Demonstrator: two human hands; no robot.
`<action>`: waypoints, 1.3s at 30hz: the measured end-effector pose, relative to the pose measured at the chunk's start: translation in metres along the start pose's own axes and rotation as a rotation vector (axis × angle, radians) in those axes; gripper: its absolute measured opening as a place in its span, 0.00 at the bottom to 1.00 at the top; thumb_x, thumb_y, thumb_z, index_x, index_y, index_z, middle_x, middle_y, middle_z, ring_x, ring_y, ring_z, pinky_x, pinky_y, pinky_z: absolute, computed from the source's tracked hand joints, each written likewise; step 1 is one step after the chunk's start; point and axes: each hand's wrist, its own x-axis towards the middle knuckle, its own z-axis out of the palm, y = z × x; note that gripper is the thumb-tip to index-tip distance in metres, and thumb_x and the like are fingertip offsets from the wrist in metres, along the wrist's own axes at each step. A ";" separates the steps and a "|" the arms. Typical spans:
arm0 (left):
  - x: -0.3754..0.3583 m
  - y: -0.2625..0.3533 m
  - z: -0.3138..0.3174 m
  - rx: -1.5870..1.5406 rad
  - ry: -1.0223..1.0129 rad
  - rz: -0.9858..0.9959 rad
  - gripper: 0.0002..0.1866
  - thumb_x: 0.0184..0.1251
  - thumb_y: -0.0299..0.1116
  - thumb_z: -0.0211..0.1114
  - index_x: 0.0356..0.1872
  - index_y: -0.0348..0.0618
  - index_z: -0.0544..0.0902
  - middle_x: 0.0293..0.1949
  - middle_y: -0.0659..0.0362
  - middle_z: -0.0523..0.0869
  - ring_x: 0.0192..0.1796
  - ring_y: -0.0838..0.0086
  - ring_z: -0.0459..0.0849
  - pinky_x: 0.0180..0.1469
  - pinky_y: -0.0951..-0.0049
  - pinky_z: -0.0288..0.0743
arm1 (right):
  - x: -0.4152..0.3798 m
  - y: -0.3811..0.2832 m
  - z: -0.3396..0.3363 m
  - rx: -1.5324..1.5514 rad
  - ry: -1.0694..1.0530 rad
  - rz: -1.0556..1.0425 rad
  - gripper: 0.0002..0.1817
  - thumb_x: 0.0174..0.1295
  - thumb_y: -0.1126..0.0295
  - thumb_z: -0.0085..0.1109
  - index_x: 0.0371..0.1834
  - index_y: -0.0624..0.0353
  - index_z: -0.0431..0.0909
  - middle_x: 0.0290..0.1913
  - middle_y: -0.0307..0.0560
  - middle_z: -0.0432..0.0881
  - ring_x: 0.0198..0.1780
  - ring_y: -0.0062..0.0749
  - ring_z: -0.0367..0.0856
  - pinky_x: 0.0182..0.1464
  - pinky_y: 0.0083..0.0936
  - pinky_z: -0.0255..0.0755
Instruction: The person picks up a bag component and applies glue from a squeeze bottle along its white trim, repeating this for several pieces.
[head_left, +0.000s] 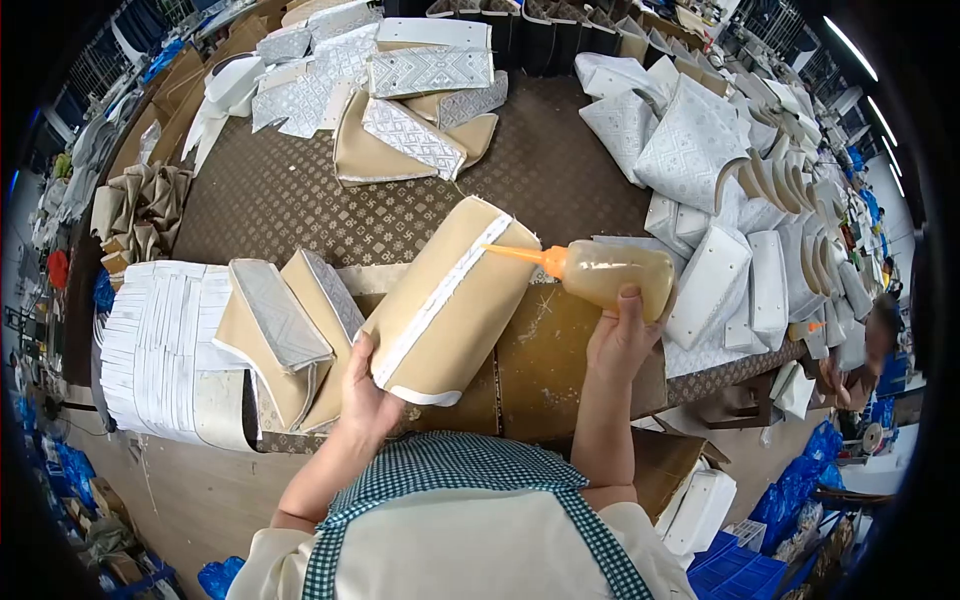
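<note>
My left hand [370, 398] grips the lower left end of a beige bag body [485, 290], tilted above the table. A white strip [440, 300] runs lengthwise along its upward-facing side. My right hand [622, 342] is wrapped round a squeeze bottle [620, 277] holding yellowish liquid. Its long orange nozzle [515, 252] points left, and the tip is at the strip's upper end; whether it touches cannot be made out. Left of my left hand lie beige bag pieces with patterned panels [278, 315].
Many white strips [165, 350] lie at the left. Patterned bag pieces [430, 75] are heaped at the back, and white bag bodies [710, 280] are piled at the right. A brown patterned cloth [270, 200] covers the table. An open cardboard box [650, 465] stands below its edge.
</note>
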 end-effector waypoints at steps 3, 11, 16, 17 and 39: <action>0.002 0.000 -0.005 -0.016 -0.012 -0.010 0.30 0.68 0.51 0.53 0.62 0.37 0.68 0.59 0.48 0.74 0.60 0.58 0.74 0.62 0.55 0.67 | 0.003 0.006 0.004 -0.084 -0.043 -0.048 0.34 0.51 0.74 0.67 0.61 0.60 0.61 0.53 0.43 0.71 0.55 0.28 0.71 0.60 0.28 0.66; 0.000 0.000 -0.003 -0.013 -0.015 -0.009 0.32 0.67 0.53 0.53 0.62 0.38 0.68 0.59 0.48 0.74 0.59 0.57 0.75 0.62 0.55 0.67 | 0.021 0.007 0.010 -0.211 -0.038 -0.167 0.33 0.52 0.71 0.68 0.60 0.62 0.62 0.53 0.43 0.69 0.54 0.28 0.70 0.59 0.27 0.66; 0.000 -0.001 -0.004 -0.015 -0.003 -0.008 0.33 0.67 0.55 0.53 0.62 0.38 0.67 0.60 0.49 0.74 0.60 0.57 0.74 0.62 0.55 0.67 | 0.019 0.008 0.004 -0.190 -0.070 -0.132 0.33 0.52 0.71 0.67 0.61 0.61 0.61 0.53 0.42 0.69 0.55 0.29 0.70 0.59 0.28 0.66; 0.001 -0.003 -0.006 -0.016 0.000 -0.002 0.33 0.66 0.55 0.53 0.62 0.38 0.67 0.60 0.49 0.74 0.60 0.57 0.74 0.62 0.55 0.67 | 0.017 0.008 0.002 -0.167 -0.081 -0.104 0.33 0.52 0.71 0.67 0.61 0.61 0.61 0.54 0.42 0.69 0.55 0.30 0.70 0.59 0.29 0.66; 0.004 -0.001 -0.001 -0.053 -0.020 -0.034 0.32 0.69 0.55 0.50 0.64 0.41 0.65 0.62 0.51 0.71 0.64 0.61 0.70 0.65 0.57 0.64 | -0.032 0.002 0.005 -0.132 -0.079 0.017 0.40 0.51 0.62 0.69 0.64 0.58 0.57 0.58 0.46 0.66 0.58 0.38 0.69 0.61 0.35 0.66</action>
